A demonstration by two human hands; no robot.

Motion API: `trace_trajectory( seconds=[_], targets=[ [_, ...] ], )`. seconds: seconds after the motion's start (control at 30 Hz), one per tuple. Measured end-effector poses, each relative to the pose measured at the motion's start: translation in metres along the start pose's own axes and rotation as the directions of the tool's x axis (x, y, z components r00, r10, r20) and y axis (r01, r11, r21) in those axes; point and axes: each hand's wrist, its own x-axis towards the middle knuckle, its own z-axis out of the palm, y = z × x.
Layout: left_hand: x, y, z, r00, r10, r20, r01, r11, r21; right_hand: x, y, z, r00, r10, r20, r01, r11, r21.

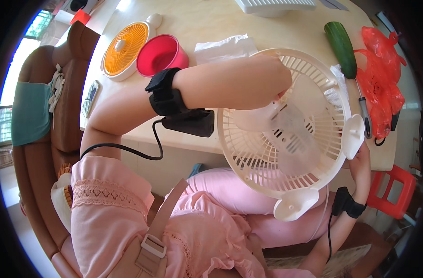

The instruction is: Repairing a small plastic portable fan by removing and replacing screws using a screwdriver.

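Note:
A round cream fan housing (227,153) rests tilted over my lap and against the table's near edge, its slatted inside facing up. Translucent fan blades (297,153) sit within it. My left hand (267,78) reaches across the upper part of the housing with curled fingers near the hub. What those fingers hold is hidden beneath the hand. On the right, my right hand (359,160) grips the housing's rim beside a rounded foot (354,136), mostly covered by it. A second foot (295,204) points toward me.
On the table (197,23) are an orange fan grille (128,46), a pink bowl (151,58), white tissue (225,48), a cucumber (341,48), a red plastic bag (380,88), a screwdriver (364,113) and a phone (90,98). A red stool (392,192) stands right; a brown sofa (35,176) left.

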Motion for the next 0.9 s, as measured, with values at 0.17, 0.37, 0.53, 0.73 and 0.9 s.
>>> trace_trajectory(
  seconds=[0.17,0.37,0.53,0.73,0.9],
  targets=[
    [-0.002,-0.012,0.006,0.983,0.165,-0.083,-0.151,0.976,0.155,0.002,-0.003,0.001,0.999,-0.037,-0.019,0.036,0.998,-0.059],
    [0.007,-0.010,0.006,0.971,0.238,-0.014,-0.227,0.942,0.247,0.000,0.011,-0.001,0.998,-0.001,-0.060,0.005,0.998,0.064],
    [0.005,-0.008,0.006,0.979,0.204,0.010,-0.199,0.941,0.274,0.000,0.009,-0.004,0.999,-0.022,-0.045,0.021,0.999,-0.025],
    [0.005,-0.006,0.004,0.981,0.194,-0.008,-0.190,0.967,0.172,0.002,0.002,-0.004,0.999,0.030,-0.042,-0.029,0.999,0.013],
    [0.005,-0.010,0.004,0.983,0.186,-0.014,-0.183,0.977,0.106,0.000,-0.006,0.000,0.998,0.048,-0.043,-0.045,0.997,0.067]
  ],
)
